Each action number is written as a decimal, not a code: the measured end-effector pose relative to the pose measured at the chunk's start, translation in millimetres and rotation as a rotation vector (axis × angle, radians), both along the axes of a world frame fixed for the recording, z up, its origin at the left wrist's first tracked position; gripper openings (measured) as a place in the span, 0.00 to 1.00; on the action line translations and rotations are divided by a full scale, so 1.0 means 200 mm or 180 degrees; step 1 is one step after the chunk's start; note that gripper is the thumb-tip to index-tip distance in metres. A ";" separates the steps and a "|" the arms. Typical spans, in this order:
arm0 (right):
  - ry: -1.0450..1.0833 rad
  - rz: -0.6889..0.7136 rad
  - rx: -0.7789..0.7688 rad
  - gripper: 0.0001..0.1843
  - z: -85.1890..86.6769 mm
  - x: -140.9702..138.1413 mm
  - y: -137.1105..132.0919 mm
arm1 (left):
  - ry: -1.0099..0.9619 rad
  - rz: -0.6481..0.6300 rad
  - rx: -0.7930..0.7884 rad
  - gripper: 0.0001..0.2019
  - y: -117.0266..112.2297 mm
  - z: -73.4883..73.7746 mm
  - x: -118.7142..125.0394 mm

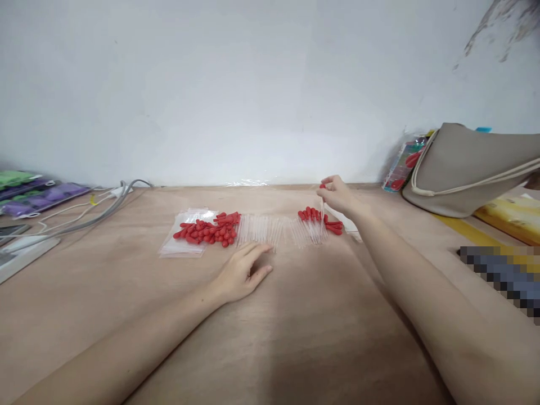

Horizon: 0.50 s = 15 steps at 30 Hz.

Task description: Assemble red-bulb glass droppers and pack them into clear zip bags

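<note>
My right hand pinches one glass dropper with a red rubber bulb, holding it upright above a small pile of finished droppers. My left hand rests flat on the wooden table with fingers apart, its fingertips next to a row of bare glass tubes. Left of the tubes lies a heap of loose red bulbs on clear plastic bags.
A grey bag with a cord sits at the right against the wall, with a colourful packet beside it and yellow items in front. At the left are grey cables and purple and green packets.
</note>
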State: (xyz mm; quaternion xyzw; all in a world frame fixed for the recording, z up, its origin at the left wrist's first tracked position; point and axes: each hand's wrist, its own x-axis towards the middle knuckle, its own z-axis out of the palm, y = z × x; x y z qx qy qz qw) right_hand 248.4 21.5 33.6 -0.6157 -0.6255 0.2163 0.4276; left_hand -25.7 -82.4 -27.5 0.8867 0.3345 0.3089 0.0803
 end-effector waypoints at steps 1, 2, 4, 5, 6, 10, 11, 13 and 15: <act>-0.0291 -0.0072 -0.0058 0.18 -0.04 0.00 0.03 | 0.0028 -0.0025 -0.0005 0.17 0.00 0.00 0.00; -0.0585 -0.0072 -0.0088 0.16 -0.07 0.00 0.06 | 0.0045 -0.0049 -0.0004 0.16 0.00 0.01 0.01; -0.1101 0.0013 -0.0065 0.14 -0.15 -0.02 0.08 | 0.0062 -0.0085 0.0009 0.14 -0.01 0.01 0.01; -0.1274 0.0060 -0.0059 0.15 -0.17 -0.04 0.08 | 0.0070 -0.0098 0.0014 0.14 -0.01 0.01 0.01; -0.1386 0.0086 -0.0074 0.17 -0.19 -0.04 0.08 | 0.0084 -0.0113 0.0014 0.14 -0.01 0.01 0.01; -0.1549 -0.0023 -0.0253 0.26 -0.16 -0.02 0.05 | 0.0105 -0.0116 0.0054 0.12 -0.01 0.01 0.01; -0.1608 -0.0094 -0.0251 0.25 -0.14 0.01 0.05 | 0.0107 -0.0069 0.0090 0.12 -0.01 0.01 0.01; -0.1833 -0.0145 -0.0262 0.19 -0.10 0.08 0.02 | 0.0119 0.0109 0.0196 0.10 0.00 0.01 0.02; -0.2130 0.0027 -0.0407 0.12 -0.08 0.16 0.00 | 0.0176 0.0366 0.0304 0.08 0.02 0.02 0.04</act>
